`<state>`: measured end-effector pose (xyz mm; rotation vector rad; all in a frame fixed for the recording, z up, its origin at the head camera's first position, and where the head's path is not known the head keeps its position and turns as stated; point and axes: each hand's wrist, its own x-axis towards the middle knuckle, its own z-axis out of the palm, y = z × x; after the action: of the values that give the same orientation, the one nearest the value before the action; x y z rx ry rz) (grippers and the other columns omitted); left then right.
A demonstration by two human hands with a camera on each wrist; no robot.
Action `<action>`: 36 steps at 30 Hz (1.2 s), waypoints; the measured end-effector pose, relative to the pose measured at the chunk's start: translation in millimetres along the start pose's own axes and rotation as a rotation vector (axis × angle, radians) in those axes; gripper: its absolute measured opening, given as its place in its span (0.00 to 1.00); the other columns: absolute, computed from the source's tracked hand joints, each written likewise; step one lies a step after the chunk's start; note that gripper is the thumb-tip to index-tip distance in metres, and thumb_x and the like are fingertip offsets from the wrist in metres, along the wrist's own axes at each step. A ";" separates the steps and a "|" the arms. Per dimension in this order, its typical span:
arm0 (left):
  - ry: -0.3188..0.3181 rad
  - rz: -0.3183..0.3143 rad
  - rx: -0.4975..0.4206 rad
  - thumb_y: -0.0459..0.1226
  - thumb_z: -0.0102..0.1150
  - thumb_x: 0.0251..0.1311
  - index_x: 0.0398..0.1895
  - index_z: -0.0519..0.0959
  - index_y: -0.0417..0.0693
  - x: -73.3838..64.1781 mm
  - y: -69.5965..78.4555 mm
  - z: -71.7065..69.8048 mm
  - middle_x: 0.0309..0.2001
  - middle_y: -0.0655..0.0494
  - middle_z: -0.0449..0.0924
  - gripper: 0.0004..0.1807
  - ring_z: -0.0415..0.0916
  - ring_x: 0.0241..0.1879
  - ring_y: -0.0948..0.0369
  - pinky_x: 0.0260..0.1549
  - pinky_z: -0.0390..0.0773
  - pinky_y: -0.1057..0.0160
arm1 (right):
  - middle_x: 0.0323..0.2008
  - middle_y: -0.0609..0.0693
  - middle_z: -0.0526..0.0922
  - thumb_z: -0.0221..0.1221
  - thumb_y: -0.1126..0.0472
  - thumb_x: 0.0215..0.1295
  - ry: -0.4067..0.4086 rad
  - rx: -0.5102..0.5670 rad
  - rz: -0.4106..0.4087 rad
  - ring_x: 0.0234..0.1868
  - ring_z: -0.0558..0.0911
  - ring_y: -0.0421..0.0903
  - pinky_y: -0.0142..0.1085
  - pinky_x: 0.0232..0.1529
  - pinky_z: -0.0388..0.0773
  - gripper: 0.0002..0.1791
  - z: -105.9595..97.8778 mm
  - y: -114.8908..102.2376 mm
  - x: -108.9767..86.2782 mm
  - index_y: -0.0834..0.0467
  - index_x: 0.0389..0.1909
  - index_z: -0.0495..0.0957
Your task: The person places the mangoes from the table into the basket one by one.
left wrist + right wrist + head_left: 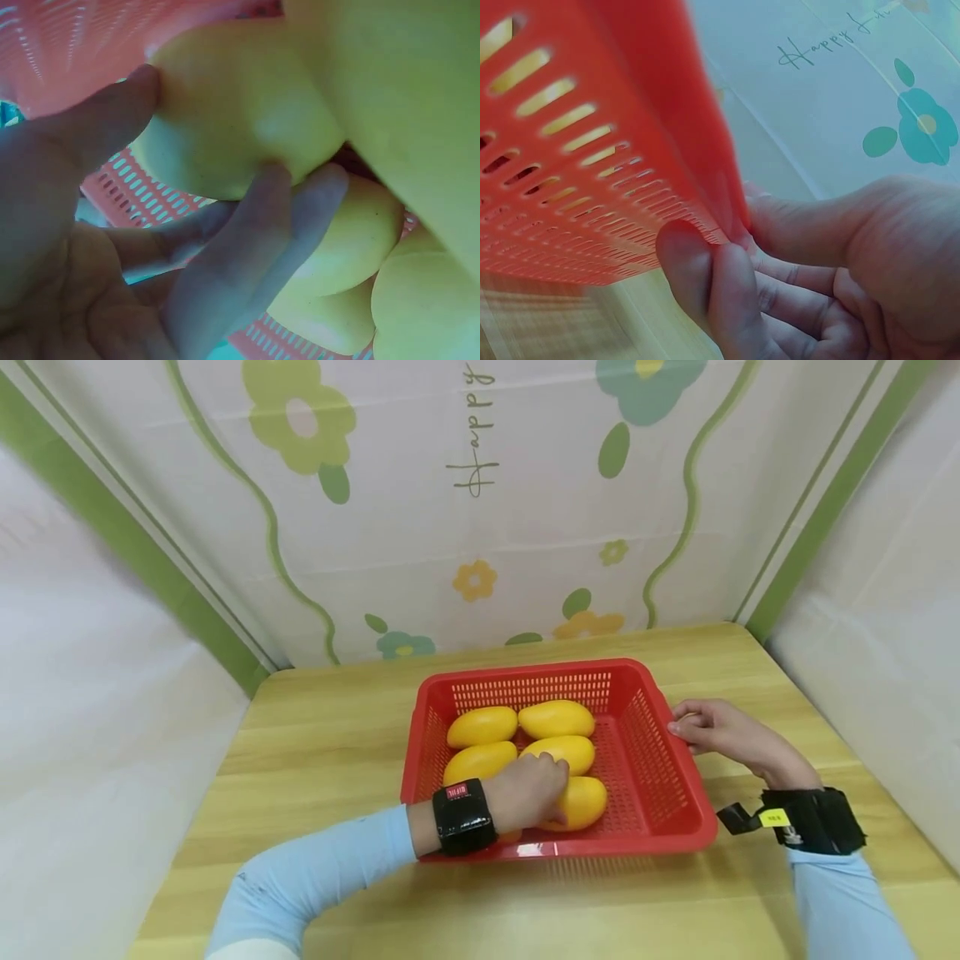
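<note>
A red plastic basket (675, 793) with slotted walls holds several yellow mangoes (557, 719). My left hand (528, 792) reaches in over the near side and grips the mango (585, 803) nearest the front. In the left wrist view, thumb and fingertips press on opposite sides of that mango (225, 112), with other mangoes (352, 232) close by. My right hand (712, 727) pinches the basket's right rim. The right wrist view shows the thumb outside the rim (705, 135) and the fingers curled under its edge. Part of another mango is hidden beneath the left wrist.
The basket stands on a wooden table (315, 760). Behind it hangs a white cloth (405, 527) with flowers and lettering, and pale cloth walls (90, 710) rise at both sides. A black strap end (738, 818) sticks out from the right wristband.
</note>
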<state>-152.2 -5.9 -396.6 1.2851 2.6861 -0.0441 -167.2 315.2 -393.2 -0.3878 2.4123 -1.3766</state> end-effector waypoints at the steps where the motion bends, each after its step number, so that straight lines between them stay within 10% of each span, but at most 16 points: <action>1: -0.014 -0.010 -0.023 0.52 0.67 0.60 0.41 0.78 0.45 -0.3 0.2 -1.8 0.32 0.54 0.78 0.20 0.75 0.28 0.62 0.28 0.78 0.68 | 0.38 0.51 0.88 0.52 0.62 0.76 0.003 0.003 -0.002 0.38 0.88 0.42 0.36 0.41 0.85 0.18 -1.0 0.0 -1.3 0.75 0.52 0.69; 7: -0.063 -0.041 -0.204 0.42 0.62 0.65 0.43 0.76 0.46 -12.3 -4.7 -17.3 0.30 0.55 0.72 0.11 0.70 0.24 0.63 0.23 0.72 0.72 | 0.40 0.48 0.88 0.52 0.61 0.76 0.011 0.022 0.049 0.39 0.88 0.42 0.36 0.42 0.84 0.19 -2.7 2.5 -11.0 0.75 0.54 0.67; 14: 0.063 -0.064 -0.369 0.42 0.64 0.65 0.56 0.75 0.44 -46.9 -25.1 -34.3 0.41 0.53 0.79 0.20 0.72 0.33 0.63 0.31 0.74 0.73 | 0.40 0.51 0.89 0.53 0.61 0.76 -0.007 0.023 0.037 0.39 0.88 0.43 0.36 0.42 0.84 0.20 2.1 3.9 -13.1 0.75 0.54 0.67; 21: 0.264 -0.175 -0.530 0.41 0.65 0.63 0.58 0.75 0.45 -86.7 -43.4 -41.3 0.52 0.51 0.79 0.22 0.76 0.46 0.57 0.49 0.80 0.58 | 0.40 0.52 0.88 0.52 0.60 0.76 -0.012 -0.008 0.039 0.39 0.88 0.42 0.35 0.42 0.84 0.20 1.8 3.0 -15.9 0.75 0.54 0.68; 30: 0.536 -0.416 -0.548 0.37 0.66 0.62 0.63 0.68 0.37 -120.3 -75.0 -28.9 0.62 0.40 0.67 0.29 0.69 0.59 0.45 0.59 0.75 0.45 | 0.39 0.57 0.87 0.53 0.59 0.75 0.024 -0.072 0.072 0.38 0.87 0.41 0.38 0.43 0.85 0.19 6.3 -0.4 -18.4 0.73 0.54 0.70; 36: 0.763 -0.538 -0.440 0.34 0.71 0.54 0.61 0.68 0.33 -134.1 -92.9 -6.3 0.60 0.36 0.67 0.33 0.64 0.59 0.40 0.59 0.64 0.39 | 0.42 0.60 0.85 0.56 0.55 0.74 0.169 -0.308 0.091 0.42 0.86 0.51 0.48 0.43 0.83 0.20 13.4 -5.6 -21.5 0.69 0.53 0.74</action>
<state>-142.5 -167.2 -373.1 0.4641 3.2715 1.1028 -141.8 310.5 -391.4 -0.2392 2.7530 -1.0373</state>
